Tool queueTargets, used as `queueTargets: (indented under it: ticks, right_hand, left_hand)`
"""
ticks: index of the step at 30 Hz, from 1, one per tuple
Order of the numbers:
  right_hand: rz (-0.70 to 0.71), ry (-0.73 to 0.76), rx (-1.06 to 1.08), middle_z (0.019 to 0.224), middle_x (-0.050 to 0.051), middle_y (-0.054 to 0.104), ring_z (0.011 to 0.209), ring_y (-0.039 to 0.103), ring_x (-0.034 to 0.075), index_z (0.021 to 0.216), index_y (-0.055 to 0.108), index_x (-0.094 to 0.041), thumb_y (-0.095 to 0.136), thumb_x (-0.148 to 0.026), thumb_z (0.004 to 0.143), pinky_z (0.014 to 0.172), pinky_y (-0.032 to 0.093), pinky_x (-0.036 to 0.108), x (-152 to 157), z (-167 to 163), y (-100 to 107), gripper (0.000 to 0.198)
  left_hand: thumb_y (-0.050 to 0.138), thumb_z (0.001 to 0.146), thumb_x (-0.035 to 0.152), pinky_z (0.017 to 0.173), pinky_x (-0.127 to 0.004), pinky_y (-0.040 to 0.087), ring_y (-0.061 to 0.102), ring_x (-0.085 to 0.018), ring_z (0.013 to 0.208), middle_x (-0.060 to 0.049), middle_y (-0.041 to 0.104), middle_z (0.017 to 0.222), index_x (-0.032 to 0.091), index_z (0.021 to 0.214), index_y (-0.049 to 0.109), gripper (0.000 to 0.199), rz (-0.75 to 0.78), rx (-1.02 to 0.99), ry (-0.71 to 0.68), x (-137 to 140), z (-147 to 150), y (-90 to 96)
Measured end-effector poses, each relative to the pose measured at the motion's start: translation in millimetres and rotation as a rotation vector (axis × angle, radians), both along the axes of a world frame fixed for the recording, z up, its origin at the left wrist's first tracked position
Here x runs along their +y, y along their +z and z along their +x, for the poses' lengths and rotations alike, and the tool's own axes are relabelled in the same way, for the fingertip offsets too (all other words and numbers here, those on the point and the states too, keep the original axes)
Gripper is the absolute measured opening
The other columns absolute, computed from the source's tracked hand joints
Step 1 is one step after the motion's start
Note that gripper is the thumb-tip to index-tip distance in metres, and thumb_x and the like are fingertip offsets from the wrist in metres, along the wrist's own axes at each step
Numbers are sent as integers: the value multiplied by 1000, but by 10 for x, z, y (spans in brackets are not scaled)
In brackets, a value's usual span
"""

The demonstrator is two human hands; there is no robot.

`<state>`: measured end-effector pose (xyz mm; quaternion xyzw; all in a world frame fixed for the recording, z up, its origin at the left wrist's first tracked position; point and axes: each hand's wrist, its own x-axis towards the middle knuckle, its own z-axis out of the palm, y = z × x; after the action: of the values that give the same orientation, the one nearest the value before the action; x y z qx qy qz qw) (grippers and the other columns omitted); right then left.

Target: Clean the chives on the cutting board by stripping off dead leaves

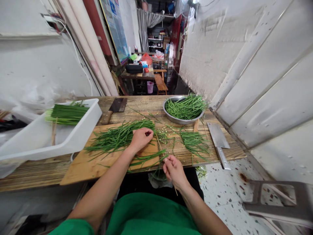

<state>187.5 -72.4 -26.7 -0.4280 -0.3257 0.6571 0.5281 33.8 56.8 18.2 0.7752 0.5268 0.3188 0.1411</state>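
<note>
The right hand point(173, 168) pinches a thin stick point(176, 191), while the left hand point(141, 139) curls over one end of the green pile point(114, 135) on the board point(79, 163), likely set close for easy reaching, though I can't tell if it grips any.

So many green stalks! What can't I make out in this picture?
Head view: the bottom of the metal bowl, hidden by the stalks heaped in it.
Head view: the left end of the white tray, cut off by the picture's edge.
Head view: the small things on the back shelves, too small to name.
Head view: what lies beneath the left hand, hidden by it.
</note>
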Motion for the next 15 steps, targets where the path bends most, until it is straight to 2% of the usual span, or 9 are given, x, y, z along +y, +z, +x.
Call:
queueTargets:
  ticks: [15]
  right_hand:
    - [-5, 10, 28, 40, -12, 49, 18, 21, 0, 70, 37, -21, 58, -46, 71, 20, 14, 11, 0, 1, -1, 33]
  left_hand:
    - [52, 74, 25, 70, -26, 40, 57, -14, 70, -2, 66, 77, 20, 80, 68, 19, 0, -1, -68, 7, -6, -18]
